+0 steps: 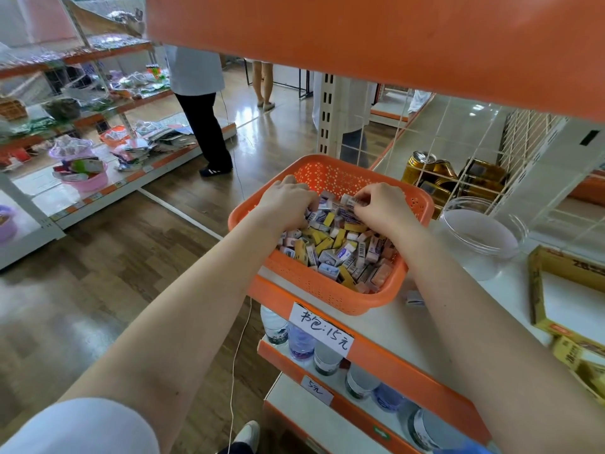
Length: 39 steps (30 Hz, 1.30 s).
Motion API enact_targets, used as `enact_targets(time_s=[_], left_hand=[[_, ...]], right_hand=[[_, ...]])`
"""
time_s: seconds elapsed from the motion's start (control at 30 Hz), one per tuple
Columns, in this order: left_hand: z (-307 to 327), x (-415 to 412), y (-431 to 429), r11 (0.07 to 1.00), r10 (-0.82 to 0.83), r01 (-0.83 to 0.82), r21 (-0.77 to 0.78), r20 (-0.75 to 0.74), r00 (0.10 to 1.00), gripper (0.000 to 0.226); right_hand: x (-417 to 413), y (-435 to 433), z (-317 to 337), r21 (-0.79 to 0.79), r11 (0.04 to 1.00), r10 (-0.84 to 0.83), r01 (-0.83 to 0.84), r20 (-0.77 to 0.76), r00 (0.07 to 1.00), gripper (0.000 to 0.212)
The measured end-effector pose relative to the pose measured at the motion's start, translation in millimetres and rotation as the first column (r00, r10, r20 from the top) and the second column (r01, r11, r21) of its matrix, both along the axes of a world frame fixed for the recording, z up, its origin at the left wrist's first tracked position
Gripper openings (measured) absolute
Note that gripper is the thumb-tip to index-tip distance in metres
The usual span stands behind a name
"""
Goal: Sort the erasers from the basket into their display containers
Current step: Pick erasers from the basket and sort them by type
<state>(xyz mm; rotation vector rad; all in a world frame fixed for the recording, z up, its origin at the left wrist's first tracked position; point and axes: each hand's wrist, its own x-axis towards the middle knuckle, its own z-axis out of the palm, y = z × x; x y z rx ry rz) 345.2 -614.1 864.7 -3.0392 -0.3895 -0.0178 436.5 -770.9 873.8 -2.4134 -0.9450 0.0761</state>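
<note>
An orange perforated basket point(327, 290) stands on the white shelf, filled with several small boxed erasers point(334, 253) in yellow, pink, white and purple. Both my hands are down in the far half of the pile. My left hand point(288, 199) has its fingers curled into the erasers at the far left. My right hand point(379, 204) pinches a white and purple eraser point(349, 201) between thumb and fingers. A clear round plastic container point(481, 231) stands to the right of the basket. A yellow cardboard display box point(537, 290) lies open at the far right.
One loose eraser point(415, 298) lies on the shelf point(393, 326) by my right forearm. Gold cans point(425, 172) sit behind a wire grid at the back. Water bottles point(301, 342) fill the shelf below. An orange shelf hangs low overhead. People stand in the aisle to the left.
</note>
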Motion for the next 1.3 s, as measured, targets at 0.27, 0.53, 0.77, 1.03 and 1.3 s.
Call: enact_targets(time_s=[0.27,0.53,0.77,1.03,1.3], left_hand=[[0,-1,0,1.0,-0.018,0.018,-0.025,0.009,1.0,0.026],[0,2,3,0.93,0.092,-0.01,-0.368,0.206,0.974,0.023],[14,-1,0,0.794,0.168,0.032,-0.607,0.27,0.948,0.024],[61,15,-59,0.643,0.011,0.227,-0.732,0.305,0.952,0.022],[65,67,-164,0.563,-0.184,0.406,-0.72,0.37,0.911,0.022]], right_hand=[[0,0,1,-0.017,1.0,0.018,-0.018,-0.016,1.0,0.027],[-2,-2,5,-0.017,0.999,0.039,-0.039,-0.032,0.999,0.027],[-3,-22,18,0.159,0.987,0.041,-0.035,-0.033,0.999,0.025],[1,-106,46,0.209,0.978,-0.028,0.021,0.027,0.999,0.022],[1,-217,39,0.115,0.951,-0.277,0.287,-0.099,0.956,0.021]])
